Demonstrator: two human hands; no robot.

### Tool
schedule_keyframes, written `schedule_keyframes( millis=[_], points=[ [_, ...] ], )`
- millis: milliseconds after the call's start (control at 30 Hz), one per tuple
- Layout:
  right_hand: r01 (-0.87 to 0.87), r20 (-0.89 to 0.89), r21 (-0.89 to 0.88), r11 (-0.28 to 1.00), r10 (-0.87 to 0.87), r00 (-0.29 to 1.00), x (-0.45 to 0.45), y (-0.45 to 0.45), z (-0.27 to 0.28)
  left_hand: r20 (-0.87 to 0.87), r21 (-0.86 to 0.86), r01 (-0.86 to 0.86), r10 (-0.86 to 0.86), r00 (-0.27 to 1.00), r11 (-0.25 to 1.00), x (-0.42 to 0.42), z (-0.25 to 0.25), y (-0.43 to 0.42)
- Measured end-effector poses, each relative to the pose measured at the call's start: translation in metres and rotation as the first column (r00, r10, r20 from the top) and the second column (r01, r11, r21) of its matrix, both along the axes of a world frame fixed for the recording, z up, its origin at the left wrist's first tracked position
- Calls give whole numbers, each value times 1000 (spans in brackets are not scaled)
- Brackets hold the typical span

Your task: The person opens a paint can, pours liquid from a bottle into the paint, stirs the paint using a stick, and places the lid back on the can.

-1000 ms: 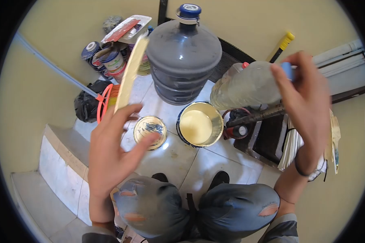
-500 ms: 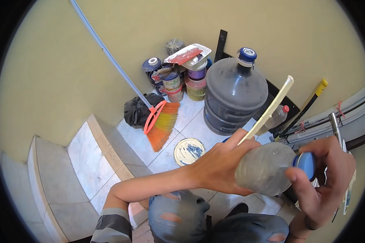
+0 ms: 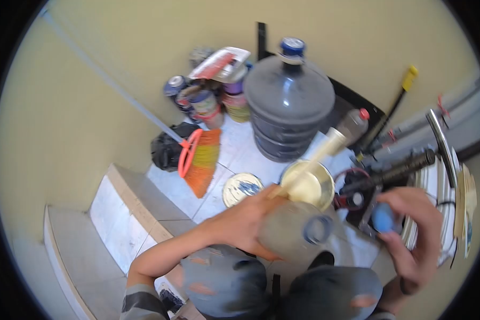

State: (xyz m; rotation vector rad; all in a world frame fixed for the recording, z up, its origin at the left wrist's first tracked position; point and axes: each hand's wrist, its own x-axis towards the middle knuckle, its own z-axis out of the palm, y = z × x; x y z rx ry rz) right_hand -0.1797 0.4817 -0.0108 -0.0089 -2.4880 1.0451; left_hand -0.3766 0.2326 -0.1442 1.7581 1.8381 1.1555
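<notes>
The left hand [image 3: 245, 223] grips a plastic bottle [image 3: 285, 230] and a stick [image 3: 316, 154]; the right hand [image 3: 422, 237], well apart, pinches the blue cap [image 3: 383, 217]. Bottle and paint can [image 3: 326, 178] both look open, and I see nothing pouring.

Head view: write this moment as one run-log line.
left hand: holds bottle and stick | right hand: holds blue cap | bottle: uncapped | can: open, cream liquid inside

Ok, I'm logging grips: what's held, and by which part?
The left hand grips the bottle by its body and the stick near one end; the right hand pinches the blue cap by its edge.
</notes>
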Motion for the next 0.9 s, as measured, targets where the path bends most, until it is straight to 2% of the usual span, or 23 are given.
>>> schedule_keyframes(
  millis=[33, 67, 100, 133, 200, 233, 267, 300, 333, 367, 433, 467, 500, 533, 567, 633, 667, 733, 833, 867, 900],
  points=[
    [88, 222, -141, 986, -55, 973, 6, 8, -14, 37, -4, 51, -50, 998, 999, 1, -6, -5],
    [61, 361, -146, 987, -4, 932, 7, 25, -42, 159, -5, -39, 40, 987, 999, 0, -12, -14],
    [39, 486, -164, 986, 46, 872, 11, 39, -81, 230, -16, -53, 55, 972, 998, -1, -18, -19],
    [51, 504, -158, 986, 36, 863, 20, 42, -126, 301, -27, -67, 72, 951, 997, -1, -25, -25],
    [104, 567, -143, 984, -4, 824, 39, 45, -209, 254, -115, -191, 215, 943, 975, -1, -32, -35],
    [145, 613, -134, 980, -32, 789, 49, 41, -236, 236, -145, -228, 257, 937, 963, -2, -36, -38],
    [157, 618, -140, 978, -38, 786, 56, 38, -249, 170, -151, -197, 221, 960, 969, -4, -40, -40],
    [137, 603, 35, 990, -130, 787, 61, 35, -260, 135, -161, -182, 204, 970, 970, -5, -43, -39],
    [115, 573, 208, 971, -216, 791, 60, 31, -260, 99, -171, -167, 185, 978, 971, -5, -45, -39],
    [119, 574, 200, 973, -214, 790, 56, 29, -256, 95, -144, -148, 163, 982, 978, -4, -46, -36],
    [130, 489, -39, 991, -95, 867, 41, 30, -237, 92, -118, -127, 138, 986, 985, 0, -49, -29],
    [133, 490, -40, 990, -97, 866, 31, 27, -224, 165, -137, -109, 131, 977, 985, 4, -50, -26],
    [114, 454, -328, 938, 50, 890, 18, 23, -212, 236, -151, -90, 125, 964, 984, 7, -51, -22],
    [78, 373, -585, 807, 183, 910, 5, 18, -204, 233, -146, -90, 123, 965, 985, 10, -50, -15],
    [72, 369, -583, 809, 185, 911, -8, 12, -202, 234, -162, -39, 76, 969, 986, 11, -49, -10],
    [7, 255, -821, 572, 355, 899, -33, -4, -198, 228, -181, 3, 39, 973, 984, 12, -48, -2],
    [-1, 251, -822, 570, 364, 897, -43, -10, -196, 227, -207, 43, 5, 974, 977, 13, -49, 1],
    [-116, 125, -874, 471, 450, 884, -58, -19, -193, 233, -238, 78, -21, 972, 968, 14, -51, 3],
    [-83, 107, -902, 424, 405, 908, -73, -24, -204, 337, -202, 84, -11, 942, 976, 16, -53, 1],
    [-34, 109, -894, 447, 291, 950, -74, -24, -203, 271, -197, 49, 6, 963, 979, 15, -57, -2],
    [-15, 67, -927, 375, 207, 976, -74, -17, -198, 205, -190, 15, 24, 978, 982, 14, -59, -5]
  ],
)
